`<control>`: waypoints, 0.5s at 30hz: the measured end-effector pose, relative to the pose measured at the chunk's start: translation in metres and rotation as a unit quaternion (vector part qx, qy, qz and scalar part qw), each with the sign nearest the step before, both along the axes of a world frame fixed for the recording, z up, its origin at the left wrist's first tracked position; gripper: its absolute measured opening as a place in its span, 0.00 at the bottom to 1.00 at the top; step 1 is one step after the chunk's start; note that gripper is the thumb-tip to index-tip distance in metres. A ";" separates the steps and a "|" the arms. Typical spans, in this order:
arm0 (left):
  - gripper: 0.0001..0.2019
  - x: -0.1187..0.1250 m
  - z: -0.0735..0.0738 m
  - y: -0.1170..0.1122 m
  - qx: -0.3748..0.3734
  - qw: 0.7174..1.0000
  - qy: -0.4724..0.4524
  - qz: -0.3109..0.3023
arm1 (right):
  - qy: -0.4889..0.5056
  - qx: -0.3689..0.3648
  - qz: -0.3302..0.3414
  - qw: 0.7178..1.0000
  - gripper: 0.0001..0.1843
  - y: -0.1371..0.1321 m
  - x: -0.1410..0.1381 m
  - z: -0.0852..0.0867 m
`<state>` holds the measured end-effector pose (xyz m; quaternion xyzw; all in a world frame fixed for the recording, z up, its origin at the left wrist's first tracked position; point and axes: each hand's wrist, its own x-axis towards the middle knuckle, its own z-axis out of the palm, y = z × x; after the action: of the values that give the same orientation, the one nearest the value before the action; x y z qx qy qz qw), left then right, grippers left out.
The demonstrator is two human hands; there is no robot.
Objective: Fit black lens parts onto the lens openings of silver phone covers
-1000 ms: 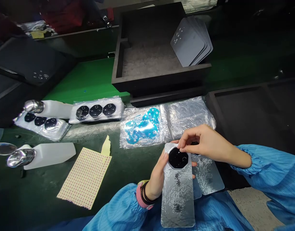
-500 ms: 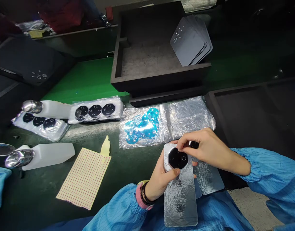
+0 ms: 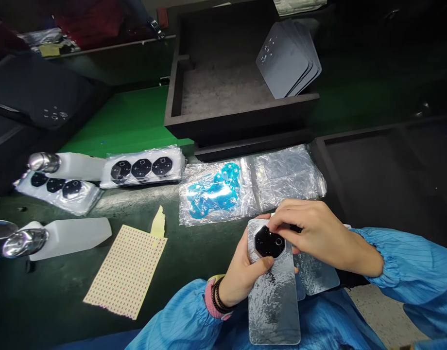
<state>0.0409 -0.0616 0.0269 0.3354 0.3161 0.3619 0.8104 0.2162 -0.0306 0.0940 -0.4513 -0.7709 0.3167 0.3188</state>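
Note:
My left hand (image 3: 241, 274) grips a silvery, crinkle-textured phone back cover (image 3: 274, 306) by its upper left side, thumb on the front near the lower edge of a black octagonal camera plate (image 3: 270, 244). Over the plate's top edge, my right hand (image 3: 314, 228) has thumb and forefinger pinched together. Whatever they hold, if anything, is too small or hidden to make out. A second silvery cover (image 3: 318, 278) lies behind, to the right, partly hidden by the right hand. Just beyond both hands is a clear plastic bag (image 3: 289, 170).
A bag of blue film pieces (image 3: 212, 192) lies beside packs of black octagonal plates (image 3: 141, 168). At left are two white bottles with metal tops (image 3: 74, 236) and a dotted yellow sticker sheet (image 3: 125, 272). A dark tray (image 3: 216, 116) holding several grey covers (image 3: 285, 63) stands behind.
My right hand and wrist have shifted slightly, its fingertips still at the plate's top edge. The cover stays in my left hand. The view has moved a little, so the bench things sit slightly further left.

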 end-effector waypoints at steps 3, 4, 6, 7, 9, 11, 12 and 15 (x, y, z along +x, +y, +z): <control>0.28 0.001 0.004 0.001 0.011 0.999 0.018 0.027 | -0.012 0.046 0.014 0.999 0.09 -0.002 0.001 -0.003; 0.27 0.001 0.006 0.001 0.015 0.999 0.029 0.039 | -0.018 0.061 0.021 0.998 0.09 -0.003 0.002 -0.004; 0.25 0.001 0.010 0.002 0.031 0.996 0.048 0.064 | -0.029 0.085 0.037 0.995 0.10 -0.004 0.003 -0.004; 0.25 0.001 0.012 0.002 0.038 0.996 0.047 0.067 | -0.036 0.096 0.045 0.994 0.11 -0.005 0.004 -0.003; 0.25 0.001 0.013 0.002 0.043 0.997 0.039 0.055 | -0.049 0.120 0.055 0.990 0.13 -0.007 0.004 -0.002; 0.25 0.000 0.012 0.002 0.042 0.997 0.042 0.045 | -0.053 0.144 0.059 0.986 0.14 -0.007 0.004 0.000; 0.26 0.000 0.011 0.001 0.041 0.997 0.045 0.042 | -0.049 0.153 0.061 0.985 0.14 -0.008 0.004 0.001; 0.26 0.000 0.009 0.000 0.052 0.998 0.023 0.038 | -0.046 0.172 0.064 0.982 0.14 -0.009 0.003 0.001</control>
<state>0.0409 -0.0611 0.0356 0.3734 0.3279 0.4003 0.7699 0.2195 -0.0401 0.0955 -0.3536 -0.8548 0.1780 0.3355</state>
